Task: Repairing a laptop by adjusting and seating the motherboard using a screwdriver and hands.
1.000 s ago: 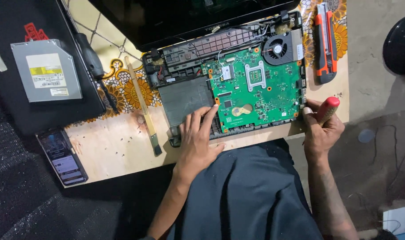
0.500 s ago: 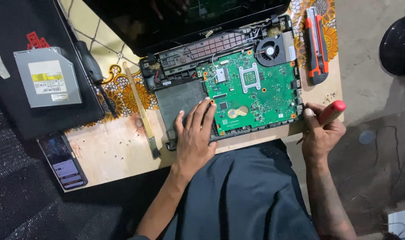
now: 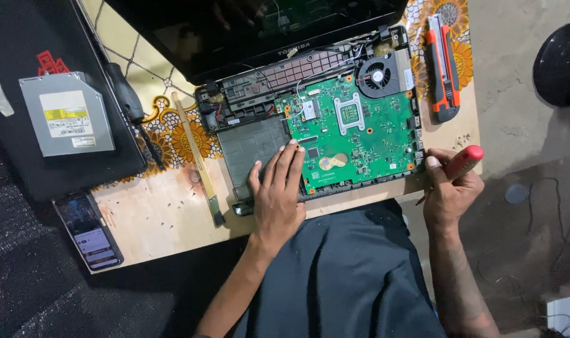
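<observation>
Here the left hand (image 3: 277,199) lies flat, fingers spread, on the opened laptop (image 3: 316,134) at the near edge of the surface (image 3: 153,219). The right hand (image 3: 449,188), its grip pressed around a red-handled screwdriver (image 3: 463,161), rests beside the green circuit board (image 3: 354,131).

Wooden table (image 3: 159,219) bears an opened laptop (image 3: 316,119), utility knife (image 3: 443,62), phone (image 3: 89,230), perhaps a ruler (image 3: 198,164).

— What's out of sight?
— The screwdriver (image 3: 463,163) tip, buried in the right hand (image 3: 449,195). The lid (image 3: 260,31) runs off the far edge.
— And the phone (image 3: 89,230)?
— Its screen is too small to make out, perhaps lit.
</observation>
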